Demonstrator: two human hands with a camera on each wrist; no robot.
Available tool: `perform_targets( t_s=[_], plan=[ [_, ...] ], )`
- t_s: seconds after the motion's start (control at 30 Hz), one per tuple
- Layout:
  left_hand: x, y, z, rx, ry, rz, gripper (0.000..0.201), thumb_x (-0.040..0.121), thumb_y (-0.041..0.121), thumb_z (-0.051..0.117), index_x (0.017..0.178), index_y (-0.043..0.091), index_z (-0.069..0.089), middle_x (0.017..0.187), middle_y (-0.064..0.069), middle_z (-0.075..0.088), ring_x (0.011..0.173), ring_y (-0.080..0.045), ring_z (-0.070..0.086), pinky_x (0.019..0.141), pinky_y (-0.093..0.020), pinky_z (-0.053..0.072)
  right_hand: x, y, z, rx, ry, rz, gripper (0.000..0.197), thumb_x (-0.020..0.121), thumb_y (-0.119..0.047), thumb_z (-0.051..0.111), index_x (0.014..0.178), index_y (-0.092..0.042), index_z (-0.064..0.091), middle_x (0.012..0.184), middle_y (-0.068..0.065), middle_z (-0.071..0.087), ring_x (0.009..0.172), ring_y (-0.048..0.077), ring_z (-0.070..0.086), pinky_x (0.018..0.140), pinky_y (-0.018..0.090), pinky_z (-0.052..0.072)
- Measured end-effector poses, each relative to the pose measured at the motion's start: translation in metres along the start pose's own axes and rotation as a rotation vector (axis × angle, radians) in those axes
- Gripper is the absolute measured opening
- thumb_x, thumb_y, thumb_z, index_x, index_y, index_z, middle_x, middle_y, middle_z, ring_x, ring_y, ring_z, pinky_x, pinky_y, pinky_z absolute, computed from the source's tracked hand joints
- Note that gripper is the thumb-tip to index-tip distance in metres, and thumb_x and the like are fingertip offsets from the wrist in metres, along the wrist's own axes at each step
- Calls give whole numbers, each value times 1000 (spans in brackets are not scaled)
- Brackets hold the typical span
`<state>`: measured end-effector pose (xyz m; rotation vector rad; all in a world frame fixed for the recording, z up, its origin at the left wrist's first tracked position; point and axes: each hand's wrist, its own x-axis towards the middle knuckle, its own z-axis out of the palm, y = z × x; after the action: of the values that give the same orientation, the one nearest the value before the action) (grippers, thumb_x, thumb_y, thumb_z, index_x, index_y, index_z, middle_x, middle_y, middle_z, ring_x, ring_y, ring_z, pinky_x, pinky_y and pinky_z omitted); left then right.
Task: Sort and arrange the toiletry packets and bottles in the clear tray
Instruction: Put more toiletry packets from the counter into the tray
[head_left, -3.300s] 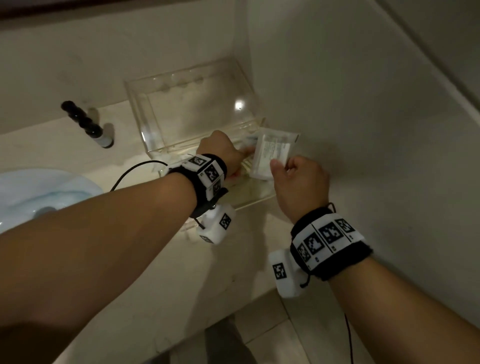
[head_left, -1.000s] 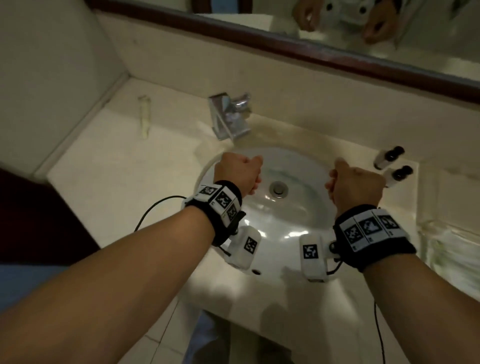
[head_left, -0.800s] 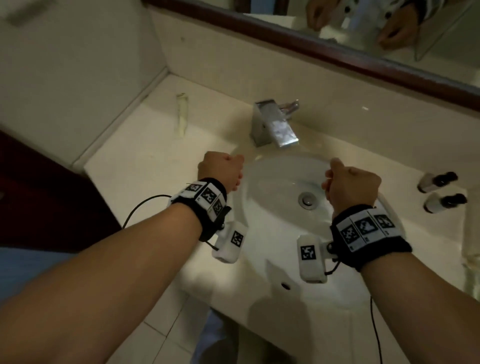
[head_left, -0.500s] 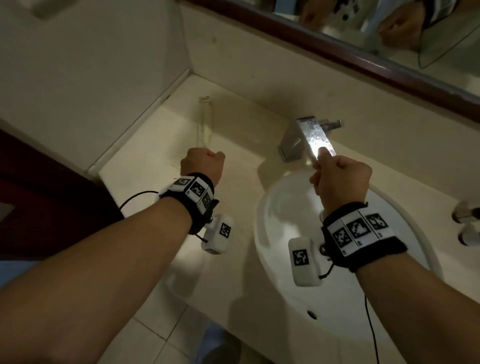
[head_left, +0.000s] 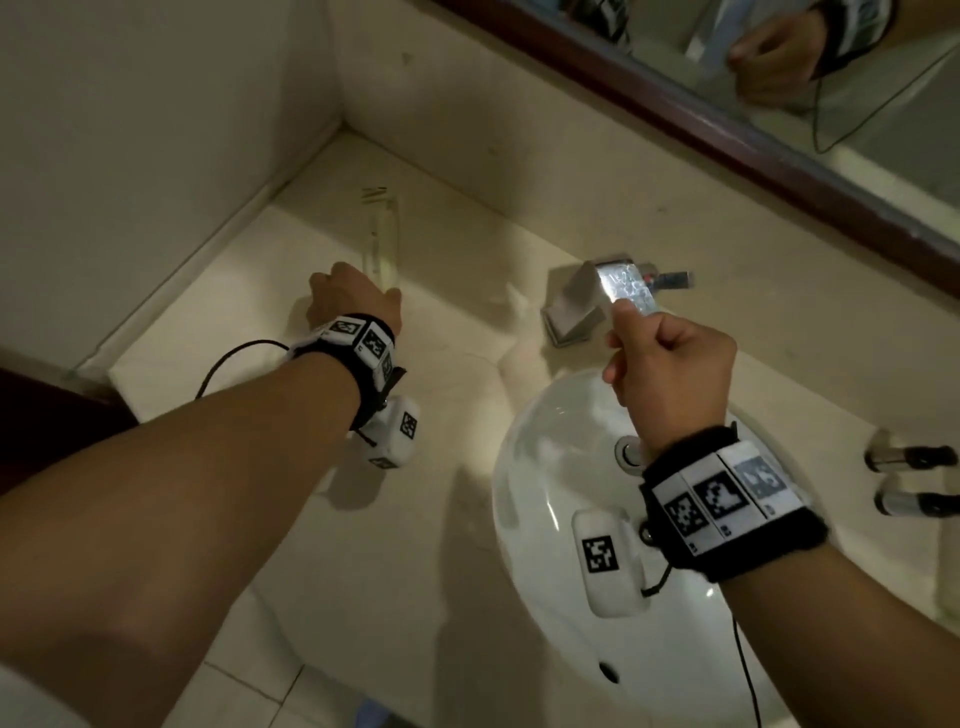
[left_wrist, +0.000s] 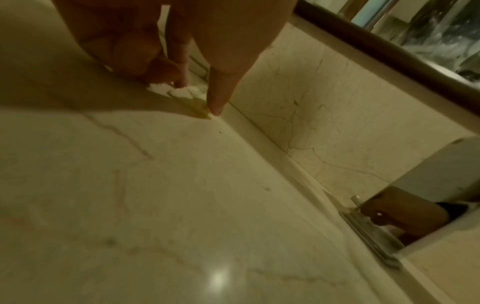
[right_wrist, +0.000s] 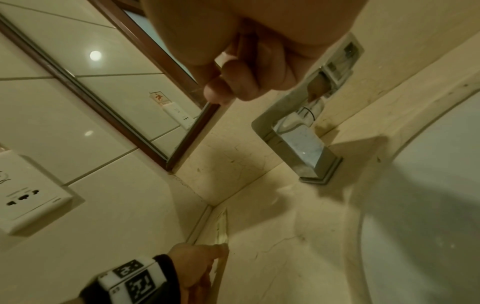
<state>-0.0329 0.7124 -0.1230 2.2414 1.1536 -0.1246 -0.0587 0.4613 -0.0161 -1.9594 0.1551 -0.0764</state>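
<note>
The right hand (head_left: 670, 374) is hanging over the white ceramic basin (head_left: 550, 499), fingers curled into a fist and gripping nothing; the square metal tap (head_left: 597, 299) is sitting just beyond its knuckles. The left hand (head_left: 353, 301) is reaching down to the beige marble counter (head_left: 260, 332), its fingers (left_wrist: 217, 90) extended and touching the near end of one long, thin clear packet (head_left: 383, 239), which is lying flat and pointing away from the hand toward the corner walls. Well to the right of the right hand, two small bottles (head_left: 909, 480) with black caps are lying side by side on the counter. A dark-framed mirror (head_left: 779, 104) is running along the far wall.
</note>
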Motion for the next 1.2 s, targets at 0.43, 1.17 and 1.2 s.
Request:
perform_targets(
  t_s=[0.43,1.17,1.2],
  plan=[
    [-4,6,-7,23,19,19,35,87,32,66,95,-2,65,105,-25,66,94,-40,64,71,-39,48,5,-1,-19,26,48,35,39,88,-30,66,53,-12,64,42,4,57,37,13,43,55,26,39],
    [-155,124,-16,-430,230,508,15,85,26,61,83,12,67,78,0,65,79,-26,62,68,-31,51,-14,19,-138,38,217,78,43,92,-31,65,54,-9,64,46,2,62,41,10,51,66,31,56],
    [-167,130,-11,-439,240,537,17,85,28,61,83,12,67,78,1,64,78,-24,62,67,-30,49,-14,23,-152,35,236,86,44,92,-32,65,54,-10,64,46,2,62,41,9,51,68,32,57]
  ],
)
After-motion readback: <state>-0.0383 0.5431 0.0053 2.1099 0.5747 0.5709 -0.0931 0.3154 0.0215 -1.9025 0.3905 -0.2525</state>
